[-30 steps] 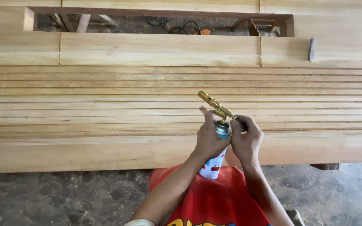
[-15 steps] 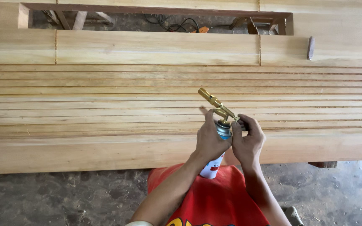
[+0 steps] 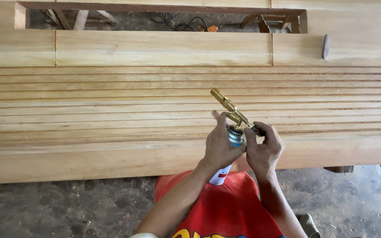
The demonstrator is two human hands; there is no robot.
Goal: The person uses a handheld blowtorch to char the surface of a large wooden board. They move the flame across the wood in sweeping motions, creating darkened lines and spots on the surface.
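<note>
Nothing much has moved; both hands stay at the torch. Left hand (image 3: 220,147) is wrapped tight round the can (image 3: 227,155), and right hand (image 3: 264,147) pinches the knob by the gold torch (image 3: 231,110), above the wood slats (image 3: 111,105). Best keep the can steady and the tip aimed away.

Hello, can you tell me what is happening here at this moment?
A person in a red shirt holds a gas canister with a brass torch head over a wooden slatted panel. The left hand grips the canister; the right hand is at the torch's back end. No flame shows.
</note>
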